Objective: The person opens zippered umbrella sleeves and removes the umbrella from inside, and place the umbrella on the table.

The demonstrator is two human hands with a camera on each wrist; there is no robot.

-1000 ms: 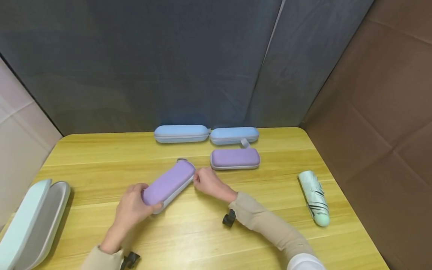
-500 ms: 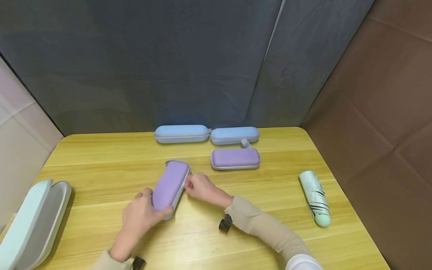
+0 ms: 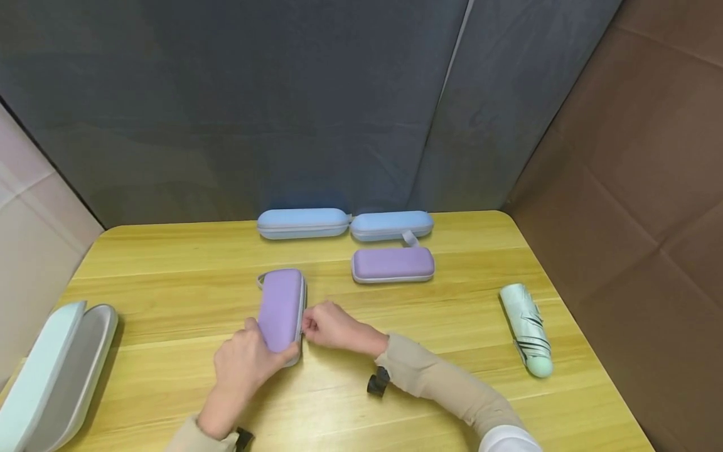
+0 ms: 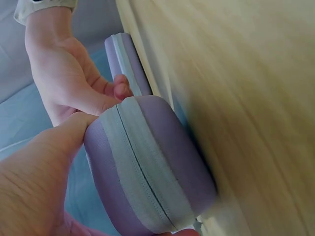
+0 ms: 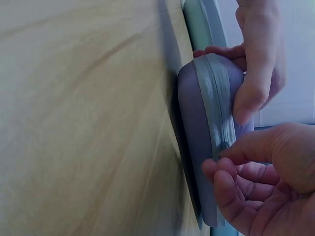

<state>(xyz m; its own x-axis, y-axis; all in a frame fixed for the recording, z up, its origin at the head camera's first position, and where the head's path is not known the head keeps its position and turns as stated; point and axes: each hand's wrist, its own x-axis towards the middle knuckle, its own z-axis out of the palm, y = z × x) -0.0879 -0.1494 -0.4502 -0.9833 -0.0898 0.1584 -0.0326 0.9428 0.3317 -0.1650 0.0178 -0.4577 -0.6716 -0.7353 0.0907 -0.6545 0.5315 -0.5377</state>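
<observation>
A purple zip case (image 3: 281,307) with a grey zipper band lies lengthwise in the middle of the table, a small loop at its far left corner. My left hand (image 3: 243,358) grips its near end, thumb on the right side and fingers round the left. At the case's right side, my right hand (image 3: 333,326) has its thumb and index finger pinching the zipper pull (image 5: 224,146). In the left wrist view the zipper band (image 4: 142,162) at the near end shows its teeth closed in a line.
Two blue cases (image 3: 304,224) lie end to end at the back edge. Before them lies another purple case (image 3: 393,264). A folded mint umbrella (image 3: 525,329) is on the right. On the left stands an open mint case (image 3: 42,376) with a grey inside.
The purple case has turned from a slant to nearly straight ahead and shifted left, my left hand turning with it. My right hand has slid along its side toward me.
</observation>
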